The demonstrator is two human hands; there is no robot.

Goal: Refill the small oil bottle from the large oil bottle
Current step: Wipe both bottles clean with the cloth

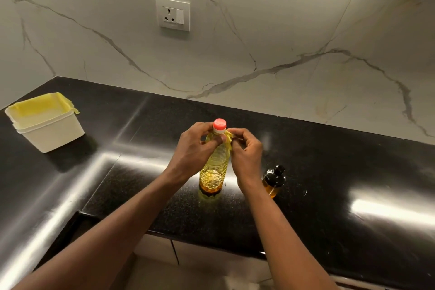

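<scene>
No readable writing on either bottle. Glossy black speckled stone counter (329, 172), white veined marble wall, white wall socket (172, 14) above hands. Tall clear ribbed plastic oil bottle (214, 167), red cap (219, 124) on, upright between hands. Left hand (195, 148) wrapped round its neck. Right hand (246, 153) pinching yellow strip (228, 140) at shoulder. Small dark-capped glass oil bottle (273, 180) just right of right wrist. White plastic tub with yellow liner (44, 121) far left of left hand.

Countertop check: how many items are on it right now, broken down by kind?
Oil bottles: 2, the large oil bottle with its red cap on, gripped by the left hand, right hand at its neck, and the small oil bottle.
White tubs: 1, the white tub with a yellow liner.
Total: 3
</scene>
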